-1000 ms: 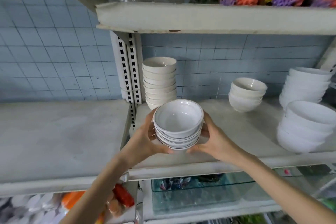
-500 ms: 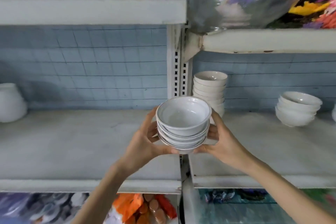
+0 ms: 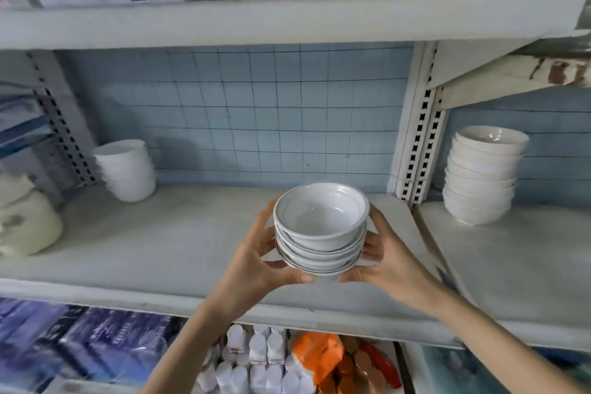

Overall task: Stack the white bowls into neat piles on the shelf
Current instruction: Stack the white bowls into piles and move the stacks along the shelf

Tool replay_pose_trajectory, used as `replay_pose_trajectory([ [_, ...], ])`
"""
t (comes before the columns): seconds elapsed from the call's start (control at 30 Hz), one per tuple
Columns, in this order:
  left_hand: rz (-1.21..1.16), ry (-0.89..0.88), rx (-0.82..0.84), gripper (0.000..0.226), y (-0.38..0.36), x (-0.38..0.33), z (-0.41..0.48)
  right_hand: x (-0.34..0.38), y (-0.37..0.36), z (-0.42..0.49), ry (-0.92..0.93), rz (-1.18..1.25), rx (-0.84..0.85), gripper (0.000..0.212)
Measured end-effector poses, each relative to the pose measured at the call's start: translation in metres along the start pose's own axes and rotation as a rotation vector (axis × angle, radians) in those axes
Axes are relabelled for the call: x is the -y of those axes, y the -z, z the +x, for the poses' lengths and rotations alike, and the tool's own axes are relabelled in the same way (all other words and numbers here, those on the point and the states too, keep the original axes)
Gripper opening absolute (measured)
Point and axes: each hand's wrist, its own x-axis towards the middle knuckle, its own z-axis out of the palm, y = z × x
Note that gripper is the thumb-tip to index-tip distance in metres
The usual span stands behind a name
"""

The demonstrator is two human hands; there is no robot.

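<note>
As the held pile (image 3: 319, 233) hovers over the middle of the shelf (image 3: 160, 249), setting it down seems the step in hand; the next move calls for a level, gentle lowering. Counted: one left pile (image 3: 126, 169), too blurred to number; left hand (image 3: 256, 261) and right hand (image 3: 391, 262), fingers (image 3: 267, 241) curled round the held pile's four or so bowls; one right pile (image 3: 483, 176), roughly eight.
</note>
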Motion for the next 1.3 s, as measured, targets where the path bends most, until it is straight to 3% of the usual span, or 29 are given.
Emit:
replay_pose_trajectory([
  [0.3,-0.004,0.076,-0.099,0.112,0.091,0.028,0.008,-0.01,-0.068,0.088,-0.043,0.078,0.121,0.111],
  [0.93,0.018,0.148,-0.154,0.103,0.266,0.115,0.074,-0.055,-0.187,0.282,-0.082,-0.05,0.346,0.101],
  [1.3,-0.044,0.115,-0.109,0.102,0.328,0.143,0.108,-0.056,-0.231,0.345,-0.108,-0.048,0.333,0.09],
])
